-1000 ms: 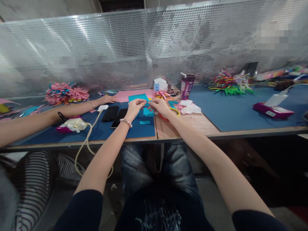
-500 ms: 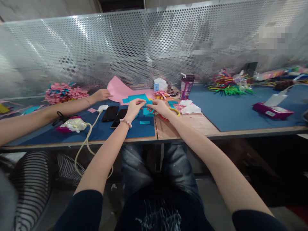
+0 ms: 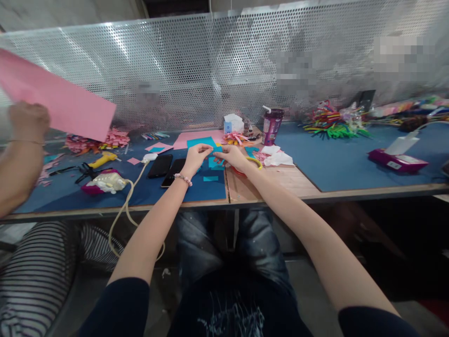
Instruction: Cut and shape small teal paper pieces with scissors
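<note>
At the middle of the table, my left hand (image 3: 197, 157) and my right hand (image 3: 229, 155) nearly meet at the fingertips. Both are pinched on a small piece of blue paper (image 3: 216, 150) that lies between them. Beneath and behind the hands are blue sheets (image 3: 199, 142) on top of a pink sheet (image 3: 181, 140). A loose blue strip (image 3: 211, 179) lies just in front. Scissors with a yellow handle (image 3: 255, 162) rest partly under my right wrist. Two dark phones (image 3: 160, 166) are to the left of my left hand.
At the left, another person's hand (image 3: 30, 120) holds up a large pink sheet (image 3: 70, 98). Near it are a yellow glue gun (image 3: 104, 160) and a cable (image 3: 128, 206). A purple cup (image 3: 272, 127), tissues (image 3: 278, 157) and a purple box (image 3: 398, 160) stand rightward.
The other person's hand has lifted the large pink sheet and carried it left, uncovering the glue gun and several pens. My two hands have barely moved.
</note>
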Demonstrator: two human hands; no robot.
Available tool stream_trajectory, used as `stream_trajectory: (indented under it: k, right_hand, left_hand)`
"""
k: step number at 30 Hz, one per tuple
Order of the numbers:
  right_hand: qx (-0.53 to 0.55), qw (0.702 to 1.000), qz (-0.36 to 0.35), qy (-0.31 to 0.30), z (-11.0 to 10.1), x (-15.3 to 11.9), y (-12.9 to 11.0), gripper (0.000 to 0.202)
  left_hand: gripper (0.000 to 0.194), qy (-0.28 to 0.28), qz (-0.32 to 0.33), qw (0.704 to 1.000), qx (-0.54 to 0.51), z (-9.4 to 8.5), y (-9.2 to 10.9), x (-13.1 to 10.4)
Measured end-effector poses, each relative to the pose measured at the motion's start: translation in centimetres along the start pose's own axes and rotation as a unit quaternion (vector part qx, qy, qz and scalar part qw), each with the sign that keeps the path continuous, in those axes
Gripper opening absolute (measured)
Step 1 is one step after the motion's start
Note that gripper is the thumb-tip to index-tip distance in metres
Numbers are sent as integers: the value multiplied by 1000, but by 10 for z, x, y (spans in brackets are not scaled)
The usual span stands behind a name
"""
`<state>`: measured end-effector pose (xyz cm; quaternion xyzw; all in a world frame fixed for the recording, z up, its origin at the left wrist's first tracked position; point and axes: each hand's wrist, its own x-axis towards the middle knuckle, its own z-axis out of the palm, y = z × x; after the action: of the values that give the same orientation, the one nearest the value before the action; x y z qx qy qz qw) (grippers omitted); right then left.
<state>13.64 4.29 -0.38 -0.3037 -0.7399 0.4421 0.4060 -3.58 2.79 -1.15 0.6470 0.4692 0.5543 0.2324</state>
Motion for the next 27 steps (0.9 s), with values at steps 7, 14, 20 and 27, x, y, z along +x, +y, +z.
stream_trajectory:
  k: [7,14,20,27]
  right_hand:
    - [1,1000,0,-3,0,-1,-3,26]
    - [6,1000,1,-2,0,-1,-2,26]
    - [9,1000,11,2,0,-1,-1,22]
    - [9,1000,13,22,-1,7,11,23]
  left_hand:
    - [24,-4,3,1000,-4,0,1,-1]
    - [23,-7,7,1000,-1,0,0,0]
    - [25,-12,8,1000,22,0,-1,-1]
    - [37,-14,-2,991,133,-8,-10,17]
